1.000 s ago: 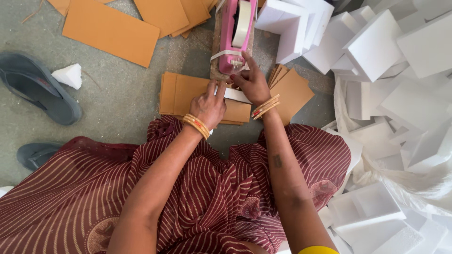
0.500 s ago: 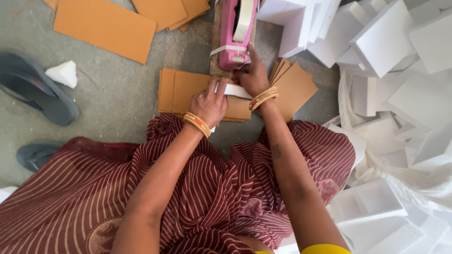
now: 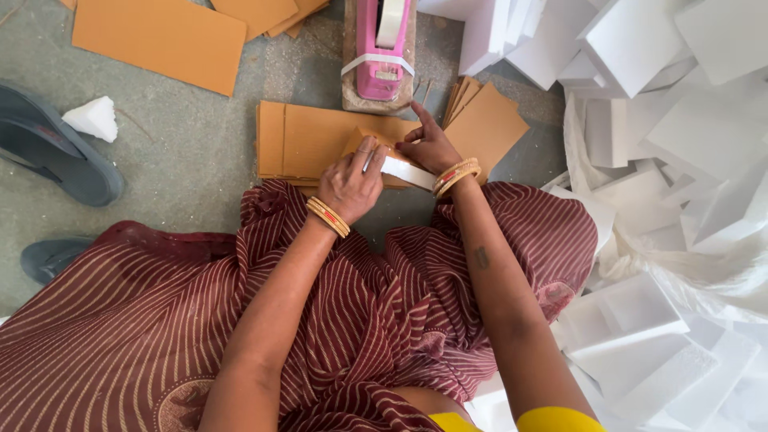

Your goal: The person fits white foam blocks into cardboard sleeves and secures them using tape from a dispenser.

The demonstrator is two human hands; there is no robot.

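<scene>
Both my hands, left hand (image 3: 350,186) and right hand (image 3: 430,148), grip a white foam block (image 3: 406,171) wrapped in brown cardboard (image 3: 320,138), frame centre; pink tape dispenser (image 3: 382,46) above.

A small white foam block (image 3: 406,171) is held between the left hand (image 3: 350,186) and right hand (image 3: 430,146) over flat brown cardboard sheets (image 3: 308,140), just below a pink tape dispenser (image 3: 379,50).

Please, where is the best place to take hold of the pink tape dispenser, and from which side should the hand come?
Probably grip the pink tape dispenser across its two long side walls, coming from above. It stands upright and narrow on its block, with open floor at its left; the tape roll and cutter take the middle.
</scene>
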